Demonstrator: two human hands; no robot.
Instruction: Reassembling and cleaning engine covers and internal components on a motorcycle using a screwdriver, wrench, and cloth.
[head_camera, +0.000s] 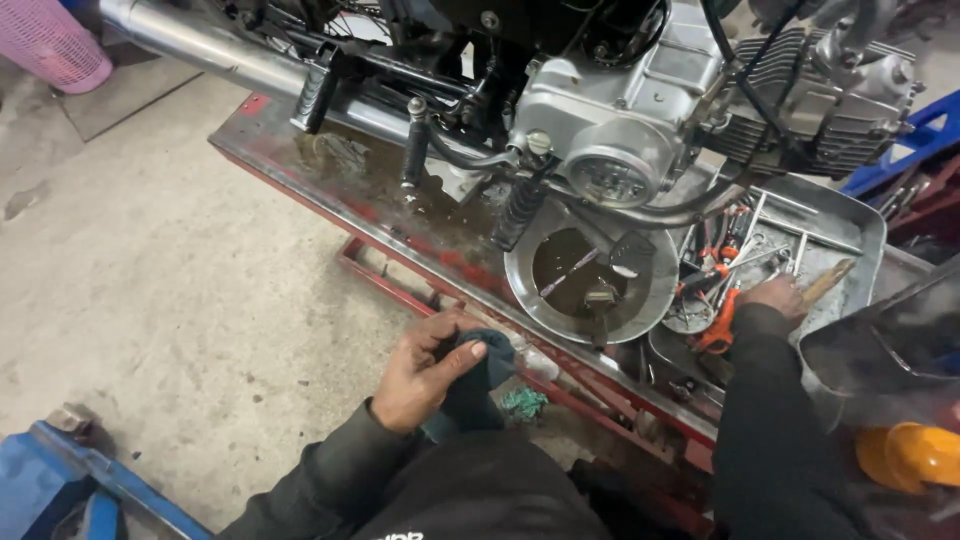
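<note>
Under the motorcycle, oil fills a round pan (590, 275); left hand (425, 365) grips a rag (480, 385), right hand (775, 297) digs, grip unclear, in a tool tray (850, 235).

two hands (425, 365), one rag (478, 385), one pan (590, 272)

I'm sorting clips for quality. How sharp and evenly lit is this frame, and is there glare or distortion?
Head view: mostly sharp, light even and soft; bright glare on the chrome exhaust pipe and the engine cover; the orange object and dark container at lower right look smeared; wide-angle bending shows at the edges; the left hand on a dark rag is clear.
</note>
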